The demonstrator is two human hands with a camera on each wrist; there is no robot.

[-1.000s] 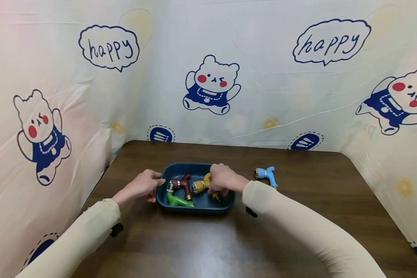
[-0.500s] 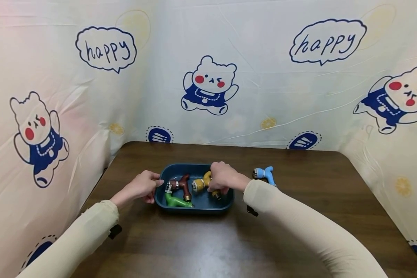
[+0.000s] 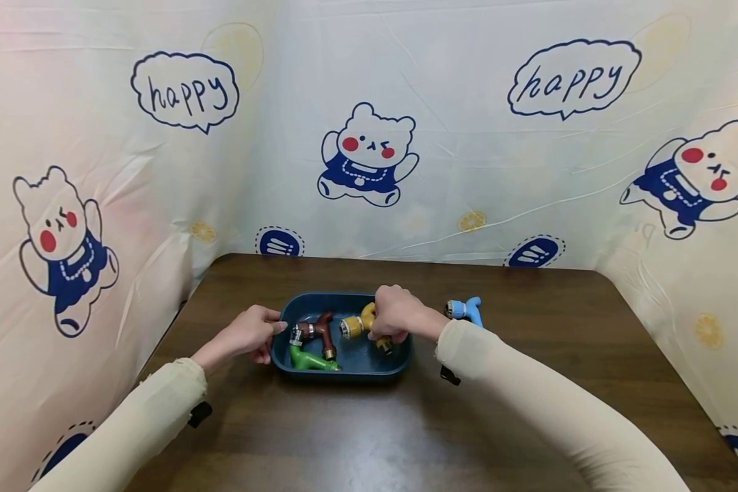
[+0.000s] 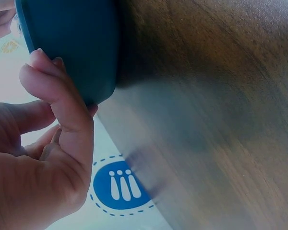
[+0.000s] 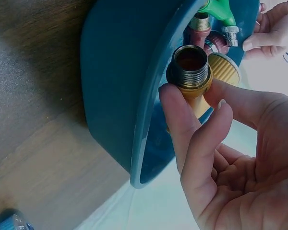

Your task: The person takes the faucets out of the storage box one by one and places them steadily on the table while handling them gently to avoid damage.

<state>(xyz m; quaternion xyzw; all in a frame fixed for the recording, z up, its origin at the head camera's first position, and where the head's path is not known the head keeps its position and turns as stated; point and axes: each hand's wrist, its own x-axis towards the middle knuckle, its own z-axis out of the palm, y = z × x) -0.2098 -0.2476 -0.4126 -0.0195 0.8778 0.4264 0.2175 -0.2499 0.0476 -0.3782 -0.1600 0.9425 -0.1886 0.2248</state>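
A dark blue tray (image 3: 357,374) holds a brown tap (image 3: 324,335), a green tap (image 3: 310,360) and a yellow tap (image 3: 352,326). My left hand (image 3: 252,333) pinches the tray's left end, thumb over the rim and fingers against the outer wall. In the left wrist view its fingers bend against the tray wall (image 4: 72,43). My right hand (image 3: 400,314) reaches over the tray's right side and grips the yellow tap. The right wrist view shows thumb and fingers around it just below its threaded metal end (image 5: 191,72); the palm side hides part of its body.
A light blue tap (image 3: 465,309) lies on the brown wooden table (image 3: 344,437) right of the tray, partly covered by my right sleeve (image 3: 529,389). A patterned cloth (image 3: 369,225) hangs along the table's back and sides.
The yellow tap has shifted slightly right within the tray, along with my right hand. My left hand stays on the tray's rim. The head view has drifted a little.
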